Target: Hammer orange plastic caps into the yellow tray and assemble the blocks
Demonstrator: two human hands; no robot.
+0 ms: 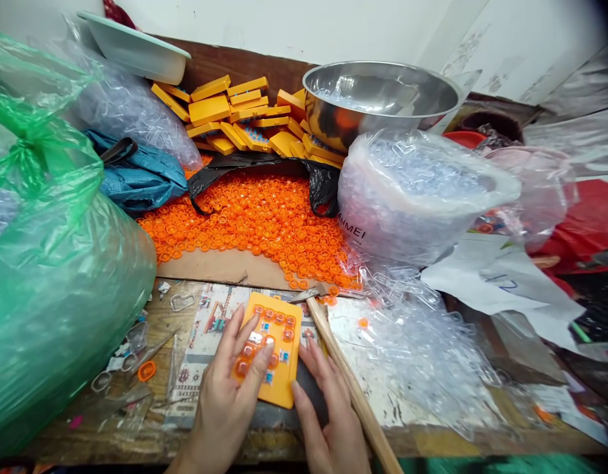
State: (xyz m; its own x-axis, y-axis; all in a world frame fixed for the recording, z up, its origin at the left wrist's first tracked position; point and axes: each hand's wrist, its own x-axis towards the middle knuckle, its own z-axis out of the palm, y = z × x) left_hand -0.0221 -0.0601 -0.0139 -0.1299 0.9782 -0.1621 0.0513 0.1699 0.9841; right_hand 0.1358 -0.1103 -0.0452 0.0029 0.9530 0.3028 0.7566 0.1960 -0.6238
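Observation:
A flat yellow-orange plastic panel lies on the worktop, slightly turned. Round translucent orange caps are set in it in rows, with small blue-and-white printed marks between them. My left hand reaches over the panel's left side, fingers apart; its thumb and fingertips rest on or just above the caps. My right hand is along the right edge, fingers spread, its thumb tip at the lower right edge. Right of it lies a hammer, wooden handle toward me, its metal head beyond the panel.
A heap of orange rings lies behind. Yellow panels are piled at the back beside a steel bowl. A green bag bulges at left. A white bag and loose clear plastic pieces sit at right.

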